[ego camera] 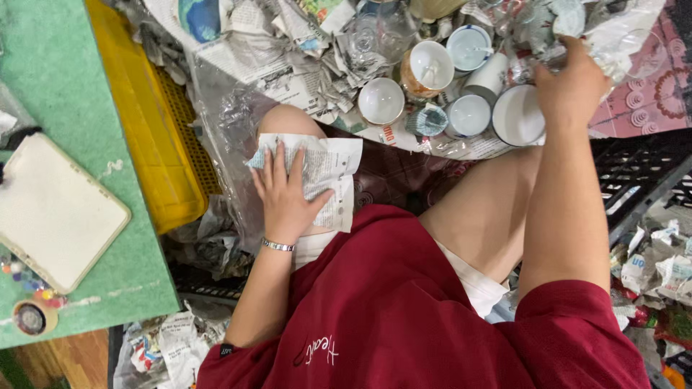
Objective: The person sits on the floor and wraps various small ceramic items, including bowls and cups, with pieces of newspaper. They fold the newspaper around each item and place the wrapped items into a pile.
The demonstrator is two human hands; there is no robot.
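left hand (285, 194) flat on newspaper sheet (324, 176) over knee, fingers spread; right hand (569, 83) far ahead, fingers closed on crumpled paper (613, 43) above cups (468, 115).

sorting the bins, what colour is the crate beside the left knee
Yellow; the crate shows best in the head view.

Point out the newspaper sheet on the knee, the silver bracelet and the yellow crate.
newspaper sheet (328, 176), head view, bare printed middle.
silver bracelet (277, 246), head view, band across the wrist.
yellow crate (155, 137), head view, its flat rim.
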